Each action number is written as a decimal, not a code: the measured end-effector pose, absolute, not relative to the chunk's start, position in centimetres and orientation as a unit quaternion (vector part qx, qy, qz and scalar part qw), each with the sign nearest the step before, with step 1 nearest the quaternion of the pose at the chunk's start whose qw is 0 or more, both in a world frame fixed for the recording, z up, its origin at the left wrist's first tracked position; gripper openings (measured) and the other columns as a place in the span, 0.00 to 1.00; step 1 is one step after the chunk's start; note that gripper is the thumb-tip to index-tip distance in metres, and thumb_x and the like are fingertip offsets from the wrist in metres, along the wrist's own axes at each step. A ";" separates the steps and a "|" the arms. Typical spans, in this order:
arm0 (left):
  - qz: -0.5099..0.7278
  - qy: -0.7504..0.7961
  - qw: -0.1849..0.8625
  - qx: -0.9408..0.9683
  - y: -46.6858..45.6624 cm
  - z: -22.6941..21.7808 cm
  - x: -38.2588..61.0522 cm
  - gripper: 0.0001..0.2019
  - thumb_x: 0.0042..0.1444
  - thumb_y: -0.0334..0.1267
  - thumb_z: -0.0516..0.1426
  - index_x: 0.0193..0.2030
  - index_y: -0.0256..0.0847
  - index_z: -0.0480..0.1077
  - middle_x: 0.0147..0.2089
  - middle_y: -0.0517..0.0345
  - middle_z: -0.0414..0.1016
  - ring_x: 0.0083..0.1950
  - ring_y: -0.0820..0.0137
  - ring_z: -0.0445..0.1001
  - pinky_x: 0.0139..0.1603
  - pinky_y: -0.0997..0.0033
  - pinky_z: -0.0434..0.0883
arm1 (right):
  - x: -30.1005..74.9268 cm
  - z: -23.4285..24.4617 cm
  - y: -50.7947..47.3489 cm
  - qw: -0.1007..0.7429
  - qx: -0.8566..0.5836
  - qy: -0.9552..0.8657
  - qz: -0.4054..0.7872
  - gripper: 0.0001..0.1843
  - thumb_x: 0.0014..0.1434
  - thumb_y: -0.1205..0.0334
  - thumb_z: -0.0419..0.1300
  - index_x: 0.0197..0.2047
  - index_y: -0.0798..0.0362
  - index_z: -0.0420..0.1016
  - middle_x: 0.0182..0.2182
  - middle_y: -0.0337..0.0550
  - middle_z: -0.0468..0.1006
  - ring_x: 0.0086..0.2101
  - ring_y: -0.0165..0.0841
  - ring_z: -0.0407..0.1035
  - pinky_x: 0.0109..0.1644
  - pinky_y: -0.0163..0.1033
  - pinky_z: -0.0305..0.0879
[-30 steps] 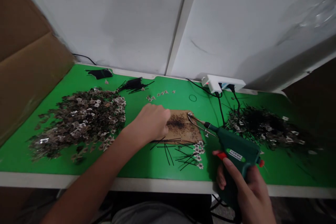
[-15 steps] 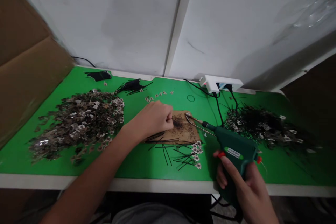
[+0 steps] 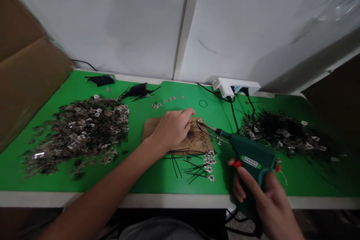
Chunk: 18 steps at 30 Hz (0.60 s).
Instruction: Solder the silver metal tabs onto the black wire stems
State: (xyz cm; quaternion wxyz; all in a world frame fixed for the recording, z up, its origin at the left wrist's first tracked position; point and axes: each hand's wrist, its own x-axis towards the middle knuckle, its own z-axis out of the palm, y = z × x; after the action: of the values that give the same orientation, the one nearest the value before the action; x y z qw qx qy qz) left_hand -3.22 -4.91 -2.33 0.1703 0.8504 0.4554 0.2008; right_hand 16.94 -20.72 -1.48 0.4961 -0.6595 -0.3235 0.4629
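On the brown cardboard pad [image 3: 150, 127], the left hand [image 3: 171, 130] is resting with fingers curled, fingertips pressing near the dark-spotted middle; whether it is pinching anything cannot be told. To its right, the right hand [image 3: 260, 195] is clenching the glue gun [image 3: 253, 157], whose nozzle is pointing at the pad. Black sticks [image 3: 180, 165] and small flowers [image 3: 209, 159] are lying just in front on the green mat [image 3: 157, 180].
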 end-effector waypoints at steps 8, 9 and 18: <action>0.248 0.453 0.189 0.835 -4.9 -3.4 -2.3 0.20 0.58 0.24 0.56 0.57 0.39 0.67 0.38 0.58 0.80 0.39 0.67 0.79 0.44 0.68 0.75 | 17.4 -1.6 -20.6 0.476 -0.663 -0.323 0.479 0.20 0.58 0.45 0.68 0.44 0.50 0.73 0.18 0.33 0.66 0.20 0.29 0.60 0.24 0.35 0.59; 0.254 0.452 0.190 0.834 -4.9 -3.4 -2.2 0.20 0.58 0.24 0.56 0.57 0.39 0.67 0.38 0.58 0.80 0.39 0.68 0.79 0.44 0.68 0.74 | 17.2 -1.4 -20.6 0.477 -0.673 -0.310 0.472 0.20 0.58 0.45 0.68 0.44 0.50 0.73 0.18 0.33 0.66 0.20 0.29 0.60 0.24 0.35 0.59; 0.234 0.461 0.208 0.830 -4.9 -3.5 -1.7 0.20 0.60 0.24 0.56 0.59 0.39 0.64 0.38 0.58 0.80 0.39 0.66 0.80 0.44 0.65 0.74 | 17.3 -1.7 -20.6 0.487 -0.661 -0.303 0.485 0.18 0.59 0.48 0.68 0.43 0.51 0.74 0.19 0.34 0.65 0.20 0.28 0.59 0.23 0.34 0.58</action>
State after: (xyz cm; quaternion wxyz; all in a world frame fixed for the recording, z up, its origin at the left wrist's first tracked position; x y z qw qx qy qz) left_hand -1.74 -4.90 -3.47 0.2081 0.8304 0.4611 0.2336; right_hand 17.30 -20.55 -1.69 0.4866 -0.6605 -0.3035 0.4846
